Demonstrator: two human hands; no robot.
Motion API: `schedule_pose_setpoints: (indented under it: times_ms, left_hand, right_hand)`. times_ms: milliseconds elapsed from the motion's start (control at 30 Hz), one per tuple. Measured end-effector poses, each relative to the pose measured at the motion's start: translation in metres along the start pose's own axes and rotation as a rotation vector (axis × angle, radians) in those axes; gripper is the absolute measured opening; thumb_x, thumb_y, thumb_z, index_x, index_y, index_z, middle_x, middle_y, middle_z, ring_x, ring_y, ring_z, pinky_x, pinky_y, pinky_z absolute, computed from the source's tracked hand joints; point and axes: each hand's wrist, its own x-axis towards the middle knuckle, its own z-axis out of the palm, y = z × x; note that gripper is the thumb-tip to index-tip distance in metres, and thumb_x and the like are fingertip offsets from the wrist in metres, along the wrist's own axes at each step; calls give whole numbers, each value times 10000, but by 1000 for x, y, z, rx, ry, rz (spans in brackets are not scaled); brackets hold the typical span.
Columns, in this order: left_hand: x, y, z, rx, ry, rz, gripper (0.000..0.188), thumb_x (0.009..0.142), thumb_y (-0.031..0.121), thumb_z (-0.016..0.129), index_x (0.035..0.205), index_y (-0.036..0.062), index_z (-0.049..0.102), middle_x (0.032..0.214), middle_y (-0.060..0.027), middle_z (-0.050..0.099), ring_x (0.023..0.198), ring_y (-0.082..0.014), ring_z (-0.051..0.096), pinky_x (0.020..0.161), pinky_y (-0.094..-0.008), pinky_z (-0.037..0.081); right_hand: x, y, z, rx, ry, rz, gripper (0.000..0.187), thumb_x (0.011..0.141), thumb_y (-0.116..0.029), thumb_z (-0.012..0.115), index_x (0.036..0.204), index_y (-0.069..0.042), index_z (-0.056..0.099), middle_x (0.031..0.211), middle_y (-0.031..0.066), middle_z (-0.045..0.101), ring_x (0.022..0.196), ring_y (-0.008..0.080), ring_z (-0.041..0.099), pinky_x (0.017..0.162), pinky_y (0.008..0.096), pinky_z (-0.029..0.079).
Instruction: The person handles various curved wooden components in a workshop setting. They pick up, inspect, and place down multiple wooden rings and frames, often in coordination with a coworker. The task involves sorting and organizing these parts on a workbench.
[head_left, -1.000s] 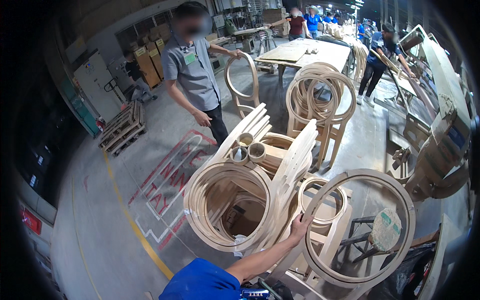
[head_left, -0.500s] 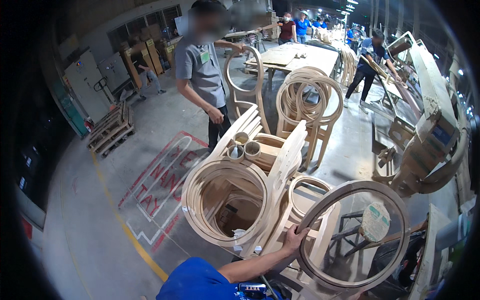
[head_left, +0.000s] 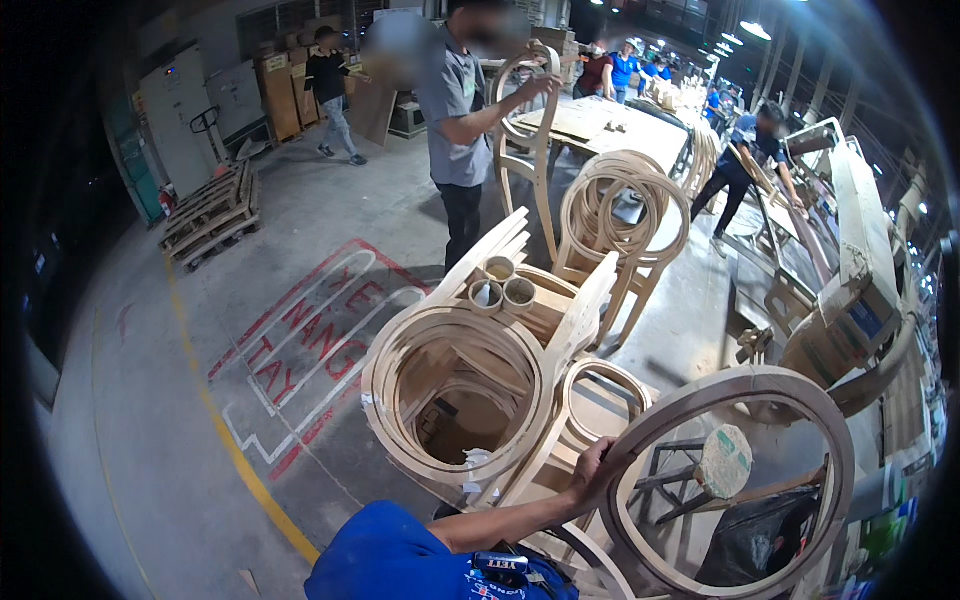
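Observation:
My left hand [head_left: 592,475] is closed round the left side of a large oval wooden frame [head_left: 760,382], which stands tilted up at the lower right. My right hand is out of view. Just left of the held frame, several pale wooden chair-back frames [head_left: 604,372] with smaller oval openings lie stacked. Farther left is a deep stack of large wooden rings [head_left: 378,400], with white scraps near its front rim. On the wood behind the rings stand three small cups [head_left: 518,293]; one holds yellowish stuff.
A grey-shirted person [head_left: 460,130] holds an upright wooden chair back [head_left: 545,130] beyond the stack. More chair backs [head_left: 575,215] stand at centre. A stool with a round top [head_left: 725,460] and a black bag [head_left: 760,535] show through the held frame. Pallets [head_left: 215,215] lie at far left.
The oval frame in my left hand has shifted right and turned somewhat. The grey-shirted person now has both hands up at the chair back. My view has swung slightly.

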Motion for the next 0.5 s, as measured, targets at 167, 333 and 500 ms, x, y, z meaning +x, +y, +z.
schedule_pose_setpoints:
  times_ms: [167, 333, 500]
  left_hand:
    - [-7, 4, -12, -101, 54, -5, 417, 773, 350, 635, 995, 15, 522, 787, 15, 504, 710, -45, 432, 597, -191, 372]
    - [-6, -9, -30, -24, 115, 42, 397, 776, 365, 626, 959, 23, 544, 745, 31, 494, 683, -45, 429, 587, -188, 369]
    - [-4, -6, -29, -73, 171, -20, 362, 815, 379, 582, 914, 33, 551, 686, 41, 461, 629, -41, 395, 542, -207, 348]
  right_hand:
    - [-2, -2, -2, 65, 56, 24, 643, 750, -268, 542, 1260, 34, 292, 1138, 193, 475, 1005, 239, 489, 897, 367, 367]
    - [-11, 3, -11, 168, 124, 62, 650, 771, -302, 520, 1280, 20, 277, 1169, 186, 461, 1035, 245, 477, 909, 363, 359]
    - [-9, 9, -24, 351, 239, 87, 656, 791, -337, 498, 1300, 5, 263, 1201, 179, 447, 1064, 251, 466, 921, 359, 351]
